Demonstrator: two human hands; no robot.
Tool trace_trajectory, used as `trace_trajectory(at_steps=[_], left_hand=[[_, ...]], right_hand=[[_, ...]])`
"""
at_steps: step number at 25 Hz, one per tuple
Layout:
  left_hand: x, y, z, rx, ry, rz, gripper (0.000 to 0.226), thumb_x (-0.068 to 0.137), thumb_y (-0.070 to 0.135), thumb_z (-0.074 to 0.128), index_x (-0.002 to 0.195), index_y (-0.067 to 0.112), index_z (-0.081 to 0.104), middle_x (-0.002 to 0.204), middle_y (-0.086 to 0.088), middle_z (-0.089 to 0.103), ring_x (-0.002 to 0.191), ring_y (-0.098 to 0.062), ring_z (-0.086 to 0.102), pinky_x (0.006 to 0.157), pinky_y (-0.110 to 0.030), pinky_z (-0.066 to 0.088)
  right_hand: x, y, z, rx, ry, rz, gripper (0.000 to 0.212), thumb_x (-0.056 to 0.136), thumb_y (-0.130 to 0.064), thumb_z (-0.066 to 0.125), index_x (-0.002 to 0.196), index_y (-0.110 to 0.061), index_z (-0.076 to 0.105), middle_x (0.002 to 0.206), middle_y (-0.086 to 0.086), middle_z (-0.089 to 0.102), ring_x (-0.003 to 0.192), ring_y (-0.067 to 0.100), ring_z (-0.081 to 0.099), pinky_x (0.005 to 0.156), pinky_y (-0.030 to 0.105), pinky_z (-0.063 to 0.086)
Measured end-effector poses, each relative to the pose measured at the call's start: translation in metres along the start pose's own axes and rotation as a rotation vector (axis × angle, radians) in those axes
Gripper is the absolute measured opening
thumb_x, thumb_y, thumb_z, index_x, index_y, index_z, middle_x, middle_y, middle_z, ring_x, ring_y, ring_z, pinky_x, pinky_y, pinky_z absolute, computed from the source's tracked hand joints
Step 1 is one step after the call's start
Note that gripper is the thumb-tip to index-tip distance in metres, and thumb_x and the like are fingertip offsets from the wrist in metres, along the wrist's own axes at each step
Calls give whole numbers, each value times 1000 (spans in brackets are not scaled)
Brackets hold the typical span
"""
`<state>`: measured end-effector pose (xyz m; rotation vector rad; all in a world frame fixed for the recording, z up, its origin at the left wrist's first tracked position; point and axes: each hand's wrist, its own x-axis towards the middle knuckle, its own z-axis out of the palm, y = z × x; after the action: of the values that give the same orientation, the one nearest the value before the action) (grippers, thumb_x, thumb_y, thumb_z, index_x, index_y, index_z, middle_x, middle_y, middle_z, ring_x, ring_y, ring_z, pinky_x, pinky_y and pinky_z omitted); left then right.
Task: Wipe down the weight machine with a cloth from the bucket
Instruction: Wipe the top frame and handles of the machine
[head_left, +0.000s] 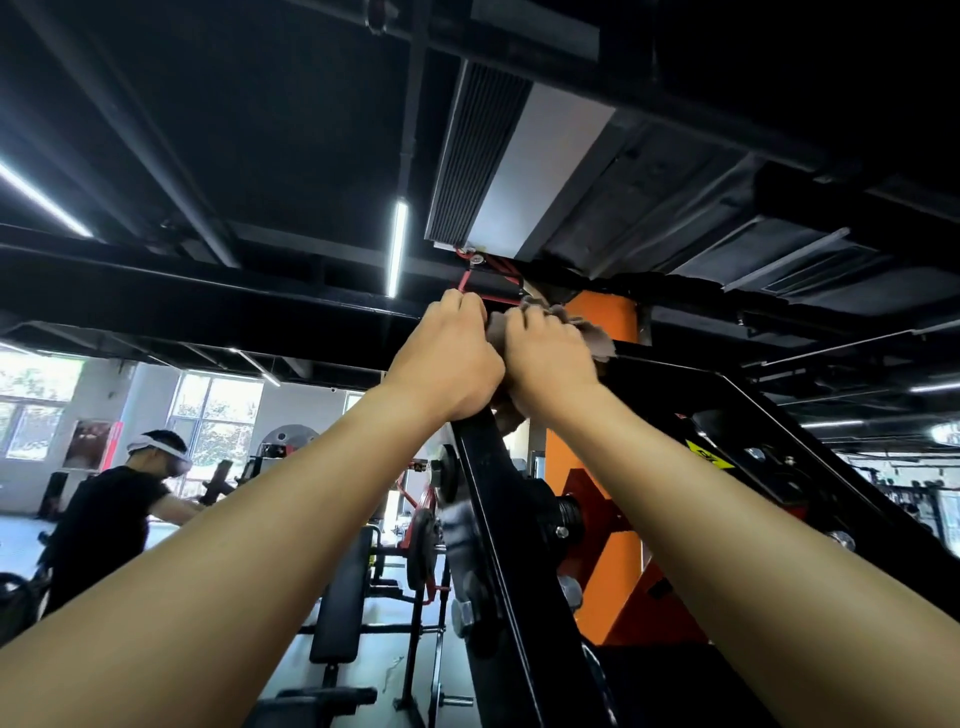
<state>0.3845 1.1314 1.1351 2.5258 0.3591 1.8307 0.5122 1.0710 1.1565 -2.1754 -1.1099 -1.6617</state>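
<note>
Ceiling (260, 130): dark, with exposed beams. A grey slatted vent unit (498, 166) and a lit tube light (397, 244) hang above the hands.

Weight machine (483, 457): black steel frame. One arm rises from the near bottom centre up to the hands, and a second member slopes down to the right bearing a yellow label (709, 457). Bolts and a pivot hub sit at mid-height.

Orange column (613, 582): directly behind the machine, reaching the ceiling.

Second person (109, 519): far left, black shirt, white headset, at other equipment.

Bench (343, 597): black pad, left of the machine's arm and beyond it, with a loaded weight plate (421, 545) just beside it.

Left hand (447, 358): raised overhead, fingers clenched round the upper end of the machine's arm, touching the right hand.

Right hand (550, 353): raised beside it, fingers curled, grasping the cloth against the top of the arm.

Cloth (597, 338): brown, bunched under and between the two hands at the machine's highest point. Its folds show to the right of the right hand and below it.
</note>
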Motion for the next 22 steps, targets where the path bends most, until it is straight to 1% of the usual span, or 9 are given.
trace_trajectory(at_steps=[3,6,8,11,13,15,18,19,22], left_hand=[[2,-3,3,77,-36,36,32,94,13,46,125,7,51,133,-9,45,123,-25,44,101,-31,38],[3,-3,6,108,-51,23,31,91,13,46,122,8,52,131,-9,45,121,-27,44,103,-37,41],[4,1,5,118,-53,2,33,90,14,47,122,8,52,130,-9,45,121,-27,44,100,-37,40],[4,13,1,279,-75,5,35,90,15,51,124,6,50,130,-14,46,118,-32,45,95,-39,40],[6,27,1,392,-103,30,38,89,15,57,124,5,48,130,-17,47,117,-36,47,92,-40,40],[12,41,3,360,-131,66,38,89,18,56,124,4,49,130,-18,49,119,-37,48,96,-42,41],[24,59,12,234,-241,99,46,94,25,52,135,5,48,138,-15,46,130,-35,44,108,-46,40],[26,61,16,228,-283,110,50,96,30,52,139,5,47,141,-14,45,133,-34,43,110,-47,39],[29,64,32,278,-376,136,54,99,30,47,150,11,40,153,-9,39,139,-31,41,114,-46,37]], right_hand=[[7,11,-15,-16,-208,187,65,89,-16,69,145,-5,36,149,18,41,137,37,45,107,46,42],[13,-7,-21,-66,-159,89,54,94,-13,62,142,0,41,144,22,46,131,40,50,102,49,48],[9,-3,-14,5,-119,-15,48,95,-14,60,139,-2,43,141,20,48,129,38,52,100,46,46],[10,39,-9,189,-192,-49,42,96,-28,63,133,-12,52,138,10,55,125,34,55,98,43,47],[12,73,-6,357,-228,-41,28,99,-27,60,125,-17,64,130,6,65,120,31,60,99,42,48],[8,98,0,500,-214,16,20,101,-18,56,110,-22,73,121,7,72,116,33,63,99,41,48],[1,120,20,638,-159,130,23,92,-27,56,91,-44,72,115,3,74,116,33,64,104,48,48],[4,128,34,706,-157,122,23,89,-25,56,93,-41,72,114,3,74,117,32,64,105,51,47],[-7,140,35,860,-118,122,23,86,-7,59,105,-12,73,119,8,71,122,32,60,110,54,44]])
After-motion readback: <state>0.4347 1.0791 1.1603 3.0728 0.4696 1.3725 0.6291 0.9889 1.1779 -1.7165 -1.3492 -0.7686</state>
